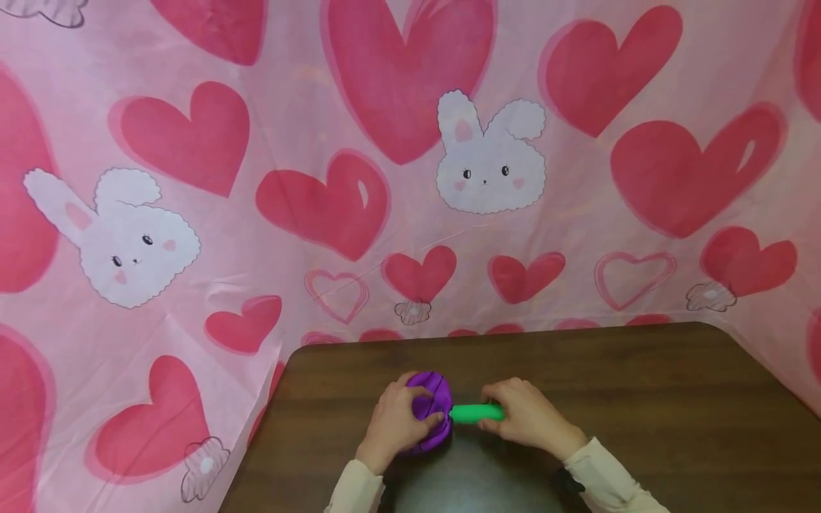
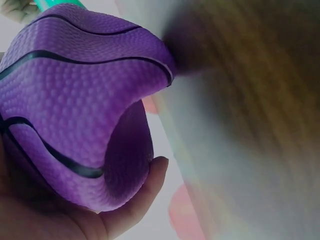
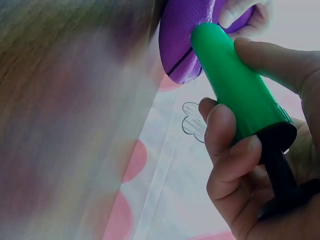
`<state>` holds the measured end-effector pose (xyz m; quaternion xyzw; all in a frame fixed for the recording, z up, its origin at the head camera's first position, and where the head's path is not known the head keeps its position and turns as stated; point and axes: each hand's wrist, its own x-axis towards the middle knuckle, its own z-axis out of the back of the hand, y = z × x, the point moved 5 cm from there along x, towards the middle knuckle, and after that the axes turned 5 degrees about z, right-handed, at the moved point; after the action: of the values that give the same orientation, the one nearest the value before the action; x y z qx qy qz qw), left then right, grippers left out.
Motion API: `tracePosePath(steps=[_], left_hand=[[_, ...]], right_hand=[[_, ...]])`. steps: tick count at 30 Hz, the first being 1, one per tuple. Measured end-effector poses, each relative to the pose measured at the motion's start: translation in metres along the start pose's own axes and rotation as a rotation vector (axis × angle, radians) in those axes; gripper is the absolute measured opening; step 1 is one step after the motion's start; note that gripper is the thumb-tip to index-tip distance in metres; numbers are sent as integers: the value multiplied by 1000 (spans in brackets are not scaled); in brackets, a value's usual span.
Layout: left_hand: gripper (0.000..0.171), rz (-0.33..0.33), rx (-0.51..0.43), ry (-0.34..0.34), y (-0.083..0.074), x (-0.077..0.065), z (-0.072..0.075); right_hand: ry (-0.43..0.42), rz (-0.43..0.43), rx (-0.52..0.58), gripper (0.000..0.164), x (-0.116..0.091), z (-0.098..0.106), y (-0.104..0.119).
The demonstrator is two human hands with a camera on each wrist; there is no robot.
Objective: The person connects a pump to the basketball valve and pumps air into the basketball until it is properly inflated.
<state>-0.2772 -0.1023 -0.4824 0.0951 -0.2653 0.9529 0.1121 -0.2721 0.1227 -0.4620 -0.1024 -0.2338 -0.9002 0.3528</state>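
Observation:
A deflated purple ball (image 1: 438, 387) with black seam lines, like a small basketball, is held above the wooden table. My left hand (image 1: 393, 422) grips its left side, fingers and thumb curled round it. In the left wrist view the ball (image 2: 75, 100) is caved in, with a deep fold near a fingertip. My right hand (image 1: 531, 419) grips a green hand pump (image 1: 473, 413) lying sideways. The pump's front end meets the ball's dented side, and any needle there is hidden. At its rear, the black plunger handle (image 3: 281, 175) sits against my right palm, partly drawn out.
The brown wooden table (image 1: 641, 385) has rounded back corners. Behind it and along the left hangs a pink cloth (image 1: 288, 92) printed with red hearts and white rabbits. A dark band (image 1: 568, 482) shows at my right wrist.

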Motion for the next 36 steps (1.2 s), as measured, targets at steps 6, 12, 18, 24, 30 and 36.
tracePosePath(steps=[6,12,18,24,30,36], left_hand=[[33,-10,-11,-20,4,1,6],[32,-39,-16,-72,2,1,14],[35,-57,8,-115,-7,1,22],[37,-180,58,-142,-26,-1,25],[49,-255,81,-93,-36,-5,19],[53,-324,99,-78,-39,-6,11]], right_hand=[[-23,16,7,23,0,0,2],[-79,59,19,24,-1,3,5],[-112,77,26,24,-2,5,4],[-119,76,32,24,1,5,4],[-112,73,52,24,3,5,6],[-122,82,53,23,3,4,10]])
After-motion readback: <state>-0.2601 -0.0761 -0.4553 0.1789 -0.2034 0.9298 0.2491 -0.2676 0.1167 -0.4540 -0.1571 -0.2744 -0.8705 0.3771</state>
